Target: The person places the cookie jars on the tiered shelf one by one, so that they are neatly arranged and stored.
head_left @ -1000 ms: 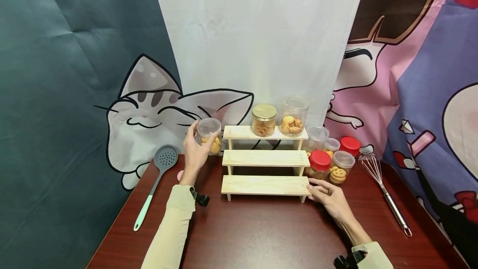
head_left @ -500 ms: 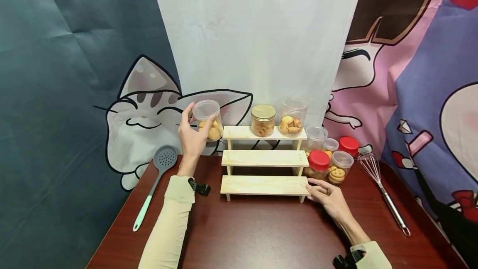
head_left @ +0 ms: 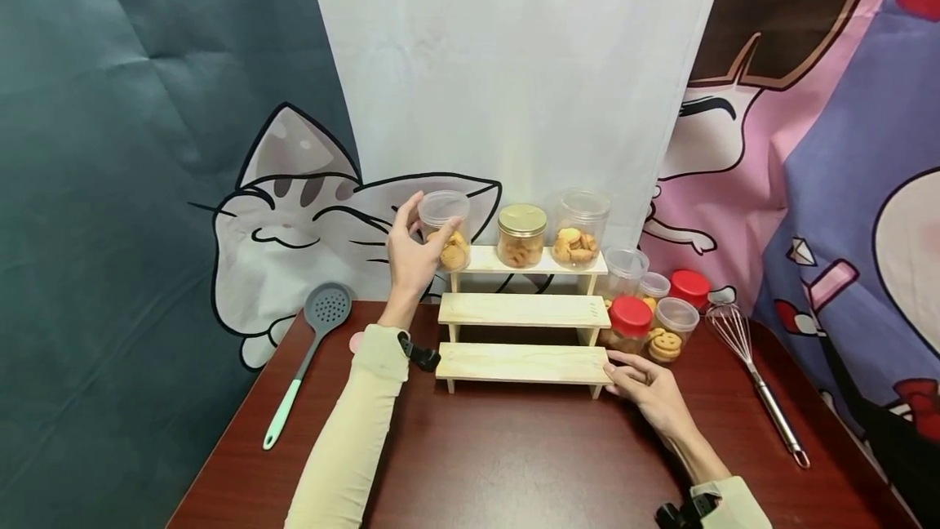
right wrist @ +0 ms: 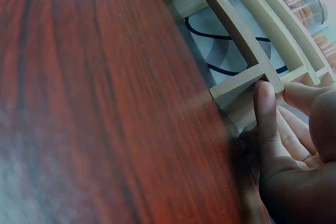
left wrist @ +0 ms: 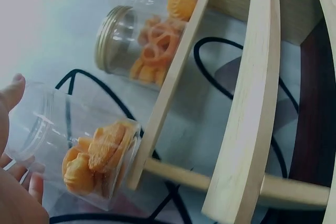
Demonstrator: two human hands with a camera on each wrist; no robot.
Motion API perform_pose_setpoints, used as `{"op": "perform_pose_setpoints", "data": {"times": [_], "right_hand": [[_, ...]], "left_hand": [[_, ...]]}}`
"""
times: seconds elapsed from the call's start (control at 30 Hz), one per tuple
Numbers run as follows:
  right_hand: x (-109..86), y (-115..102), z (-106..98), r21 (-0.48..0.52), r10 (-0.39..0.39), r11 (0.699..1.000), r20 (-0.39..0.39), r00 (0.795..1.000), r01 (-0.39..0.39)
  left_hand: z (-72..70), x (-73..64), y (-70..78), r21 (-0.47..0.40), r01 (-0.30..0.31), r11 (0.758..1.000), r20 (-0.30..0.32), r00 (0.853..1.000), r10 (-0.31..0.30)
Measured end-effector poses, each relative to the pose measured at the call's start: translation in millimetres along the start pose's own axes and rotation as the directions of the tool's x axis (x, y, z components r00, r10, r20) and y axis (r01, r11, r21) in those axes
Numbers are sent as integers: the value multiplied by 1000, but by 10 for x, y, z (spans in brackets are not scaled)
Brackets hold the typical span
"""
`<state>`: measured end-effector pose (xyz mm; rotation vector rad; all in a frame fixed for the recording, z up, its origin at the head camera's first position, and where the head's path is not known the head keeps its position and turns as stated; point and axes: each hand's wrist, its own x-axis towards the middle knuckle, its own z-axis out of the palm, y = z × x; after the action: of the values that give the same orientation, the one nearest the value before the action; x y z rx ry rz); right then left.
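My left hand (head_left: 413,261) grips a clear plastic jar (head_left: 445,209) with cookies in its bottom part. It holds the jar upright at the left end of the top board of a three-step wooden rack (head_left: 523,310). In the left wrist view the jar's base (left wrist: 123,169) is right by the board's edge; whether it bears on the wood I cannot tell. With thumb and finger, my right hand (head_left: 649,392) pinches the right end of the lowest board (right wrist: 262,66). On the top board stand a gold-lidded cookie jar (head_left: 521,235) and a taller clear jar (head_left: 582,227).
Several cookie jars, among them a red-lidded jar (head_left: 629,318) and a clear-lidded jar (head_left: 671,329), crowd the rack's right side. A whisk (head_left: 760,386) lies at the far right, a grey slotted turner (head_left: 312,349) at the left. A printed cloth (head_left: 514,64) hangs behind the table (head_left: 514,455).
My left hand has lifted the jar from beside the rack and carried it right to the top board's left end. My right hand stays on the lowest board.
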<state>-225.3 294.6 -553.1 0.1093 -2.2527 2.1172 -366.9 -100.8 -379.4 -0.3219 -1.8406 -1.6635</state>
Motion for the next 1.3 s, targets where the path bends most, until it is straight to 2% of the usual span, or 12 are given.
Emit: {"op": "perform_pose_setpoints", "data": {"times": [0.13, 0.3, 0.43, 0.7, 0.87, 1.0, 1.13, 1.23, 1.3], "right_hand": [[4, 7, -5, 14, -2, 1000, -4, 1000, 2], [12, 2, -2, 18, 15, 1000, -4, 1000, -15], [19, -10, 9, 18, 20, 1000, -2, 1000, -20], [23, -3, -24, 55, 20, 998, 1, 1000, -20], [26, -5, -3, 53, 25, 998, -13, 1000, -25], [32, -28, 28, 9, 21, 1000, -48, 999, -21], [27, -51, 40, -115, -5, 993, -96, 995, -6], [11, -62, 30, -213, -36, 977, -128, 991, 8], [-1, -67, 25, -237, -55, 971, -148, 988, 19]], "left_hand": [[138, 36, -19, -13, 29, 999, 33, 999, -29], [247, 31, -83, -79, 63, 995, 54, 997, -59], [281, 15, -120, -105, 52, 993, 53, 997, -47], [356, -1, -146, -70, 39, 997, 67, 997, -34], [341, -5, -158, -73, 38, 997, 78, 996, -32], [284, -18, -143, -59, 54, 997, 108, 993, -48], [224, -78, -145, -26, 69, 997, 136, 989, -65], [180, -192, -194, -10, 85, 996, 147, 986, -82], [151, -299, -240, -19, 106, 994, 149, 984, -102]]}}
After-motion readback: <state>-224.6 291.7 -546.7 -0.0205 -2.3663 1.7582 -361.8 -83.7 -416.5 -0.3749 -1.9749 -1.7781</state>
